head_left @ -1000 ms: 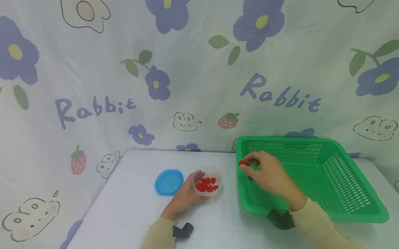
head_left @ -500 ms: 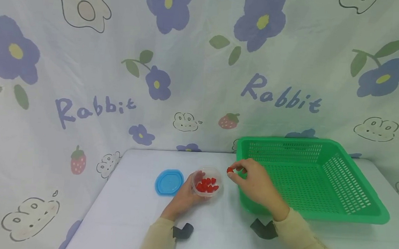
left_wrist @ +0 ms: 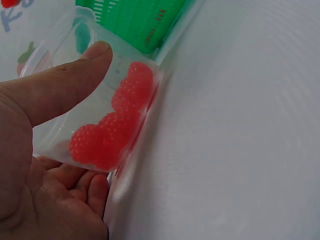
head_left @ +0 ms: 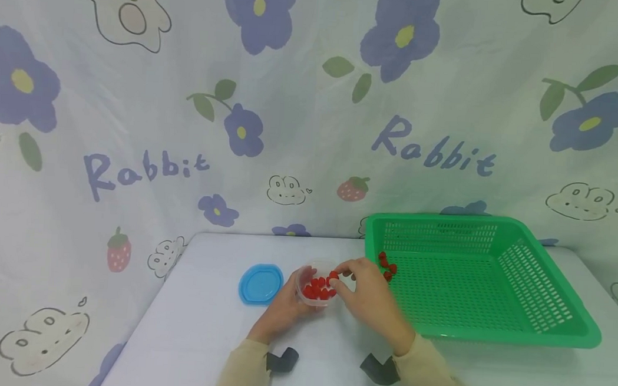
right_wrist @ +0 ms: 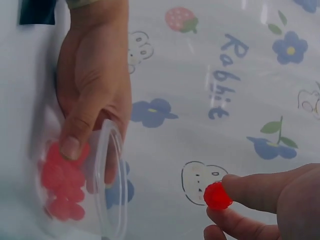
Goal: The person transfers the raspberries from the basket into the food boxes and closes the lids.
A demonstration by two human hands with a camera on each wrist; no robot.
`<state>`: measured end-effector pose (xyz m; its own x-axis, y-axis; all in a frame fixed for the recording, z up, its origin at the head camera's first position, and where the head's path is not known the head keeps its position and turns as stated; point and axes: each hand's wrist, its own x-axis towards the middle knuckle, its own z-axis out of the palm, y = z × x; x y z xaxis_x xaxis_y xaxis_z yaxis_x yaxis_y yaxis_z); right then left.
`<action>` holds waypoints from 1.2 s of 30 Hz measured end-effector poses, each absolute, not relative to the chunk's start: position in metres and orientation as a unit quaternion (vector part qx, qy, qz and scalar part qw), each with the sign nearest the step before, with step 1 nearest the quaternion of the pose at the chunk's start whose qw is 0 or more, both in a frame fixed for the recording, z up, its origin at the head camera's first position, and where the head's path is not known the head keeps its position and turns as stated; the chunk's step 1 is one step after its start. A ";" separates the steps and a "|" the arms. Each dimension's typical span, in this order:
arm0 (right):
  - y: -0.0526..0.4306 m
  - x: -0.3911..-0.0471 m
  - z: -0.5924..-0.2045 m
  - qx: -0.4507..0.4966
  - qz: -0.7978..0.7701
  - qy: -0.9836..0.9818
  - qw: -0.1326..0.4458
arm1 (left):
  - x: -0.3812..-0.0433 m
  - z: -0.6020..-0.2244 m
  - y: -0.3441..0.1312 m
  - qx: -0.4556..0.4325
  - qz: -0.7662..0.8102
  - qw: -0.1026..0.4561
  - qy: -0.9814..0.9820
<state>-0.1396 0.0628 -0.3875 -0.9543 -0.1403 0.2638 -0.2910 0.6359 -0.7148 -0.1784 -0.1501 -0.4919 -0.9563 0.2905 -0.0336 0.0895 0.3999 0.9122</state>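
My left hand (head_left: pixel 287 307) grips a clear plastic tub (head_left: pixel 303 282) from its left side, thumb across the near wall and fingers curled round behind. Several red raspberries (left_wrist: pixel 107 135) lie in the bottom, seen through the wall in the left wrist view. Between thumb and fingertips my right hand (head_left: pixel 369 297) pinches one raspberry (right_wrist: pixel 218 195), just outside the tub's open mouth in the right wrist view. From the head, that berry overlaps the tub's right rim.
A green plastic basket (head_left: pixel 560 340) stands to the right, with several raspberries (head_left: pixel 384 259) in its left end. Left of the tub a blue lid (head_left: pixel 261 284) lies on the white tabletop (head_left: pixel 182 350). A printed curtain (head_left: pixel 302 127) hangs behind.
My right hand has moved left from the basket to the tub, carrying a raspberry, and uncovered the berries in the basket. The left hand and tub have stayed put.
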 end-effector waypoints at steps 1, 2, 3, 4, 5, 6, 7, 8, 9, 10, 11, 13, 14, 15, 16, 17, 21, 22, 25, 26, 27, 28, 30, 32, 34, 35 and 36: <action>0.060 -0.140 -0.389 0.121 0.409 -0.900 0.095 | -0.178 -0.492 -0.150 0.115 0.535 0.093 0.832; 0.058 -0.140 -0.391 0.122 0.407 -0.900 0.098 | -0.178 -0.492 -0.150 0.116 0.533 0.092 0.833; 0.056 -0.140 -0.393 0.125 0.405 -0.900 0.103 | -0.178 -0.491 -0.150 0.116 0.532 0.091 0.834; 0.053 -0.140 -0.394 0.126 0.404 -0.900 0.103 | -0.179 -0.491 -0.150 0.117 0.532 0.091 0.834; 0.051 -0.140 -0.395 0.126 0.404 -0.900 0.102 | -0.179 -0.491 -0.150 0.117 0.531 0.090 0.835; 0.049 -0.139 -0.395 0.125 0.404 -0.900 0.101 | -0.179 -0.491 -0.150 0.118 0.530 0.089 0.835; 0.046 -0.139 -0.396 0.124 0.403 -0.901 0.099 | -0.179 -0.491 -0.151 0.120 0.529 0.088 0.835; 0.044 -0.139 -0.397 0.123 0.400 -0.903 0.098 | -0.179 -0.491 -0.151 0.121 0.529 0.087 0.836; 0.042 -0.139 -0.398 0.121 0.399 -0.904 0.098 | -0.179 -0.491 -0.151 0.122 0.529 0.087 0.835; 0.040 -0.139 -0.398 0.116 0.399 -0.905 0.096 | -0.179 -0.491 -0.151 0.124 0.530 0.086 0.835; 0.038 -0.139 -0.399 0.113 0.397 -0.905 0.097 | -0.179 -0.491 -0.151 0.124 0.528 0.087 0.836; 0.034 -0.140 -0.402 0.109 0.396 -0.907 0.097 | -0.180 -0.491 -0.151 0.128 0.529 0.084 0.835; 0.032 -0.140 -0.403 0.107 0.396 -0.907 0.097 | -0.180 -0.491 -0.151 0.130 0.528 0.084 0.835; 0.030 -0.140 -0.405 0.106 0.398 -0.906 0.097 | -0.181 -0.491 -0.151 0.136 0.529 0.082 0.834; 0.028 -0.140 -0.406 0.106 0.399 -0.906 0.096 | -0.181 -0.491 -0.151 0.139 0.530 0.081 0.833; 0.026 -0.140 -0.408 0.106 0.401 -0.905 0.096 | -0.181 -0.491 -0.151 0.142 0.531 0.080 0.831; 0.021 -0.141 -0.415 0.102 0.408 -0.901 0.105 | -0.181 -0.491 -0.151 0.149 0.536 0.077 0.827; 0.021 -0.142 -0.416 0.101 0.408 -0.901 0.110 | -0.181 -0.491 -0.151 0.146 0.537 0.078 0.827; 0.020 -0.144 -0.423 0.093 0.404 -0.902 0.122 | -0.181 -0.491 -0.150 0.144 0.534 0.075 0.830; 0.020 -0.144 -0.425 0.091 0.403 -0.902 0.124 | -0.181 -0.491 -0.150 0.140 0.533 0.076 0.831; 0.020 -0.145 -0.428 0.090 0.403 -0.902 0.128 | -0.180 -0.491 -0.150 0.141 0.532 0.075 0.832; 0.020 -0.146 -0.430 0.088 0.401 -0.902 0.132 | -0.180 -0.491 -0.149 0.141 0.531 0.074 0.833; 0.020 -0.147 -0.434 0.083 0.398 -0.903 0.137 | -0.179 -0.491 -0.149 0.140 0.528 0.072 0.834; 0.021 -0.148 -0.438 0.082 0.394 -0.903 0.147 | -0.179 -0.491 -0.149 0.139 0.526 0.070 0.836; 0.021 -0.149 -0.442 0.077 0.390 -0.905 0.153 | -0.178 -0.490 -0.148 0.138 0.522 0.068 0.839; 0.021 -0.149 -0.443 0.075 0.388 -0.905 0.157 | -0.178 -0.490 -0.148 0.136 0.521 0.069 0.840; 0.021 -0.150 -0.445 0.072 0.385 -0.906 0.162 | -0.178 -0.489 -0.148 0.136 0.519 0.069 0.841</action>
